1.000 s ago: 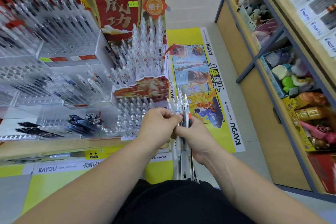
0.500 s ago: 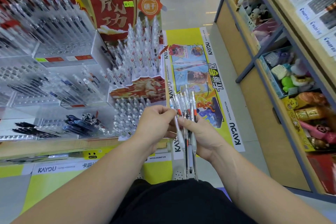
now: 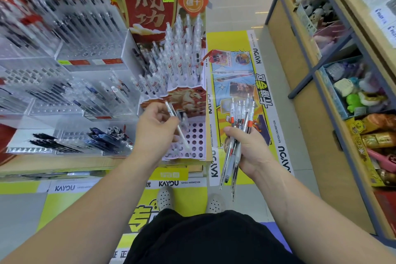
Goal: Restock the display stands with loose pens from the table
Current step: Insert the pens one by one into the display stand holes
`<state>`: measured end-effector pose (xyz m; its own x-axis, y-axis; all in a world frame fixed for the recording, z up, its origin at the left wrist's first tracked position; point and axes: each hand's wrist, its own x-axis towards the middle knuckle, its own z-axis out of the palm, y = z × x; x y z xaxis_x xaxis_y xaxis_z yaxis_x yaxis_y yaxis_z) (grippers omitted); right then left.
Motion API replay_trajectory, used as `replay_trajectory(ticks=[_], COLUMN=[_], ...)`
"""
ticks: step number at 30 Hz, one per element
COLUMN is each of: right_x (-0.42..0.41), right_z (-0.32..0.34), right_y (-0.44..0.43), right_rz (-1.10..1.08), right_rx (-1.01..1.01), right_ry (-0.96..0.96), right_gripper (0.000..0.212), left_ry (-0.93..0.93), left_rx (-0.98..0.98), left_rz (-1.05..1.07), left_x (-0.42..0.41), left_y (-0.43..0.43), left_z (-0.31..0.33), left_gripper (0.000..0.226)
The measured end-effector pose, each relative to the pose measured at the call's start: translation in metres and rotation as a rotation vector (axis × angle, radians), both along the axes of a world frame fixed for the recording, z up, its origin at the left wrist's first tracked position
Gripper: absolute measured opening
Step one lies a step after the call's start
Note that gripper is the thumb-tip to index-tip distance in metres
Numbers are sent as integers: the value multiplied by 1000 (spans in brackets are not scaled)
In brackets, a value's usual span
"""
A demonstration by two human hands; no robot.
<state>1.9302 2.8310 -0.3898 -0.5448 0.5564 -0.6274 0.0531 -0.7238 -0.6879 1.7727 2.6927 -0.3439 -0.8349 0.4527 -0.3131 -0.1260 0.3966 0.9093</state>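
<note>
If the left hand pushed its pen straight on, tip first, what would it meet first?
Most likely the front stand's holed tray: the pen tip hangs just over its empty holes, though depth is unclear.

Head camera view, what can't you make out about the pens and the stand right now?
Head view: the left hand covers part of the hole stand, so which hole the single pen points at is unclear.
Head view: the right hand wraps the pen bundle; overlapping barrels prevent a count.
Head view: the acrylic racks are motion-blurred; labels unreadable.
</note>
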Motion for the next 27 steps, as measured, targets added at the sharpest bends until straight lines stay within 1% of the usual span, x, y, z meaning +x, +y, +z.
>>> replay_trajectory(ticks=[4, 7, 10, 13, 15, 17, 20, 23, 27], right_x=[-2, -3, -2, -1, 1, 3, 5, 7, 8], right_z=[-7, -9, -10, -9, -8, -8, -6, -4, -3], right_y=[-4, -7, -7, -7, -7, -7, -8, -8, -9], right_rz=[0, -3, -2, -8, -11, -5, -1, 8, 7], right_rx=[25, 50, 85, 83, 85, 102, 117, 125, 133], right_ry=[-40, -60, -71, -71, -69, -62, -55, -69, -85], right_gripper=[28, 36, 41, 46, 41, 33, 28, 29, 35], left_ry=[77, 150, 255, 373, 447, 480, 513, 590, 737], left_rx=[-30, -33, -85, -171, -241, -270, -289, -306, -340], left_rz=[-19, -36, -53, -116, -161, -191, -243, -307, -432], left_x=[-8, -7, -9, -14, -16, -17, -15, -15, -19], left_y=[-6, -5, -5, -6, -7, -9, -12, -12, -12], left_z=[-9, -15, -19, -23, -24, -24, -25, -25, -24], left_gripper=[9, 12, 17, 20, 15, 7, 18, 17, 18])
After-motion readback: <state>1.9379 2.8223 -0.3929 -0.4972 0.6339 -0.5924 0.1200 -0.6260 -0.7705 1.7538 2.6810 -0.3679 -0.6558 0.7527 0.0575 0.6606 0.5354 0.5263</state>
